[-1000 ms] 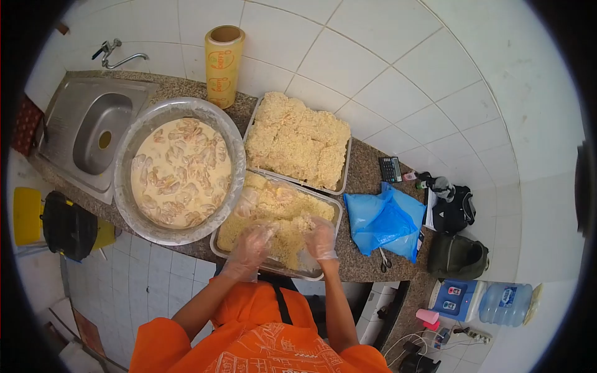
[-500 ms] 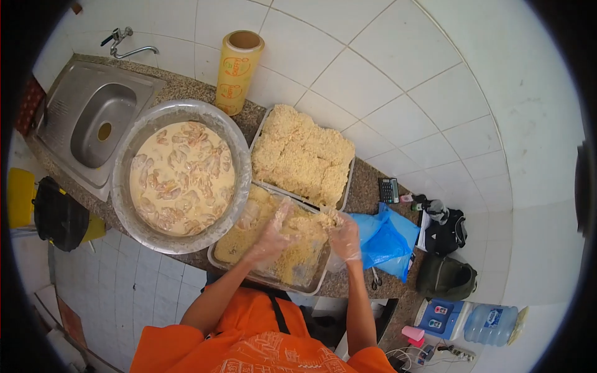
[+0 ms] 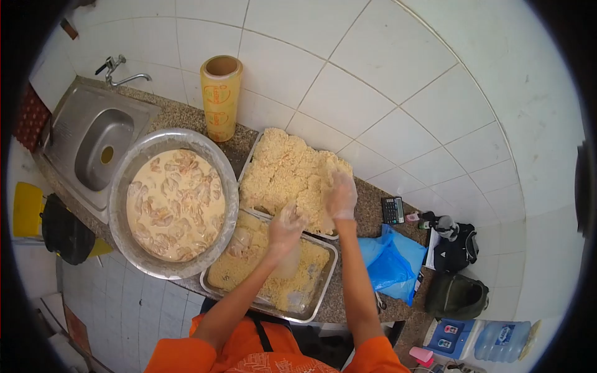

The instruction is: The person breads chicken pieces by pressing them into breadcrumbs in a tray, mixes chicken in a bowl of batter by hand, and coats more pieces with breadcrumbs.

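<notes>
Thin clear plastic gloves cover both hands. My right hand (image 3: 341, 194) reaches over the right end of the back tray (image 3: 249, 160), its fingers curled on a crumb-coated chicken piece (image 3: 331, 166). My left hand (image 3: 288, 227) is at that tray's front edge, fingers apart and partly curved beside the coated pieces (image 3: 283, 165) piled there; I see nothing held in it. Below my forearms lies the front tray (image 3: 318, 297) of loose breadcrumbs (image 3: 286, 292), with a chicken piece (image 3: 239, 242) at its left. On the left, a large metal basin (image 3: 119, 233) holds raw chicken pieces in pale batter (image 3: 177, 205).
A yellow roll of wrap (image 3: 221, 102) stands against the tiled wall. Beyond the basin are a steel sink (image 3: 102, 146) and tap (image 3: 124, 78). To the right lie a blue plastic bag (image 3: 392, 261), a calculator (image 3: 393, 210), scissors (image 3: 380, 303) and dark bags (image 3: 457, 295).
Both hands have moved from the front crumb tray up to the back tray. My right hand now rests on the coated pieces at its right end. The camera view has shifted slightly.
</notes>
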`<state>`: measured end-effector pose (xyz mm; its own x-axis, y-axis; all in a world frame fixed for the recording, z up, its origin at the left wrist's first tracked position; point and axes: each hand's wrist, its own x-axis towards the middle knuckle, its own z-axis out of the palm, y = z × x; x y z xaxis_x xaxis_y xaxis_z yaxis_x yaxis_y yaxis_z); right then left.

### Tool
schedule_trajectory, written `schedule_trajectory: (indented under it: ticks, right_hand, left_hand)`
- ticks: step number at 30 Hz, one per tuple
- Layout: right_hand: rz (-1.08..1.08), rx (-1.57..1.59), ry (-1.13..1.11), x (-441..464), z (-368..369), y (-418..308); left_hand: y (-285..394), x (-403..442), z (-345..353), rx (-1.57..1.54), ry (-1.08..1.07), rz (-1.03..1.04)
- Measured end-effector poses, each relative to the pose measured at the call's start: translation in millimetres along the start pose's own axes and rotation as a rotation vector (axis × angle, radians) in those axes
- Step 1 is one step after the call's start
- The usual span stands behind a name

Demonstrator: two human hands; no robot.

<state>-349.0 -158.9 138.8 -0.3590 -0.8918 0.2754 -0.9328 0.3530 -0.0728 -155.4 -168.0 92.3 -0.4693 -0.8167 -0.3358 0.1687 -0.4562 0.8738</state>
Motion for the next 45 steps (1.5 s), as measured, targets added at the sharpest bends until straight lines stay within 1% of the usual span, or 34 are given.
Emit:
schedule_trajectory:
  ticks: [1, 3, 4, 5, 7, 9, 10, 12, 13, 15, 16, 17, 19, 22, 24, 25, 26, 27, 28, 29, 30, 31, 32, 34, 35, 36, 37, 38, 39, 41, 42, 43, 44, 45]
  right_hand:
    - [0.0, -0.045, 0.074, -8.8, 7.7, -11.7]
    - [0.01, -0.145, 0.215, -26.4, 25.1, -39.5]
    - [0.014, -0.073, 0.185, -31.0, 27.6, -56.0]
    - [0.02, -0.003, 0.157, -34.6, 25.8, -73.9]
    - [0.044, 0.013, 0.007, -38.5, 27.1, -82.7]
    - [0.084, -0.083, -0.249, -42.1, 28.6, -84.8]
    - [0.042, -0.038, -0.26, -42.9, 31.5, -79.2]
    - [-0.035, 0.046, -0.27, -46.4, 36.0, -63.2]
    - [-0.004, 0.133, -0.156, -49.5, 15.4, -66.6]
    - [0.022, 0.31, 0.049, -80.7, -39.3, -89.8]
    - [0.039, 0.384, 0.11, -114.1, -34.6, -92.7]
    - [0.057, 0.458, 0.169, -151.0, -27.4, -96.5]
    - [0.409, 0.452, -0.029, -207.0, -21.3, -111.5]
    - [0.588, 0.122, -0.259, -280.7, 31.3, -116.9]
    - [0.335, -0.03, -0.1, -293.3, 56.1, -139.4]
    - [0.317, 0.018, -0.068, -293.2, 74.4, -143.7]
    - [0.298, 0.066, -0.037, -293.0, 92.9, -147.9]
    - [0.391, 0.236, -0.072, -296.7, 116.7, -146.6]
    - [0.468, 0.391, -0.037, -290.7, 115.1, -145.8]
    - [0.544, 0.544, 0.01, -283.9, 112.8, -145.1]
    - [0.601, 0.684, 0.13, -264.2, 81.4, -146.5]
    - [0.638, 0.656, 0.098, -243.3, 56.2, -147.6]
    - [0.675, 0.628, 0.063, -222.6, 31.1, -148.8]
    - [0.699, 0.217, -0.294, -192.2, 5.2, -149.4]
    - [0.663, 0.093, -0.414, -193.8, 20.3, -150.0]
    - [0.585, 0.086, -0.439, -204.6, 50.4, -145.4]
    - [0.506, 0.126, -0.429, -218.2, 80.1, -138.6]
    - [0.434, 0.172, -0.434, -234.8, 109.0, -132.6]
    - [0.363, 0.264, -0.361, -251.9, 137.9, -124.1]
    - [0.164, 0.496, -0.098, -285.1, 180.5, -102.1]
    - [0.116, 0.566, -0.037, -294.0, 188.6, -94.2]
    - [0.193, 0.657, -0.087, -288.6, 163.0, -101.7]
    - [0.276, 0.744, -0.13, -282.8, 136.3, -109.6]
    - [0.345, 0.733, -0.234, -279.4, 121.9, -108.2]
  left_hand:
    - [-12.2, -6.1, -8.1, 0.061, 0.017, 0.135]
    - [-5.4, -26.4, -25.0, 0.054, 0.045, 0.133]
    - [2.5, -37.6, -32.5, 0.049, 0.054, 0.129]
    - [10.6, -46.5, -39.4, 0.175, 0.05, 0.153]
    - [23.1, -59.5, -54.6, 0.429, 0.045, 0.204]
    - [22.5, -71.1, -70.6, 0.526, -0.005, 0.284]
    - [22.6, -79.0, -78.0, 0.571, -0.029, 0.328]
    - [0.0, -95.8, -105.9, 0.788, -0.052, 0.318]
    - [-7.4, -96.8, -114.1, 0.888, -0.053, 0.328]
    - [19.1, -122.5, -117.7, 0.973, -0.043, 0.239]
    - [30.4, -135.3, -120.4, 1.013, -0.037, 0.182]
    - [33.5, -141.0, -124.0, 1.155, -0.034, 0.118]
    - [35.3, -148.6, -133.1, 1.434, -0.039, -0.022]
    - [-1.8, -150.2, -152.7, 1.356, -0.018, -0.065]
    - [-24.3, -145.6, -147.5, 1.312, 0.012, -0.022]
    - [-27.5, -139.0, -143.8, 1.286, 0.028, 0.017]
    - [-21.1, -134.4, -143.8, 1.249, 0.003, -0.064]
    - [-11.9, -132.2, -142.7, 1.21, -0.025, -0.144]
    - [-4.8, -132.4, -141.6, 1.167, -0.052, -0.219]
    - [-0.2, -136.0, -142.1, 1.178, -0.012, -0.148]
    - [4.2, -138.6, -144.2, 1.187, 0.031, -0.072]
    - [6.4, -140.6, -147.2, 1.193, 0.078, 0.003]
    - [2.3, -141.5, -152.4, 1.159, 0.065, 0.058]
    - [-19.8, -135.7, -164.3, 1.09, 0.036, 0.166]
    - [-32.7, -132.4, -167.9, 1.072, 0.045, 0.123]
    - [-48.0, -129.1, -171.0, 1.056, 0.05, 0.079]
    - [-59.7, -125.6, -172.9, 1.036, 0.056, 0.038]
    - [-67.8, -123.4, -176.9, 1.095, -0.015, 0.067]
    - [-74.1, -122.2, -183.2, 1.154, -0.083, 0.096]
    - [-72.2, -124.9, -186.6, 1.217, -0.071, 0.132]
    - [-65.3, -131.2, -182.6, 1.221, 0.007, 0.136]
    - [-60.4, -139.4, -178.6, 1.222, 0.079, 0.134]
    - [-57.2, -145.5, -175.3, 1.218, 0.06, 0.177]
    - [-53.4, -148.6, -171.4, 1.213, 0.04, 0.221]
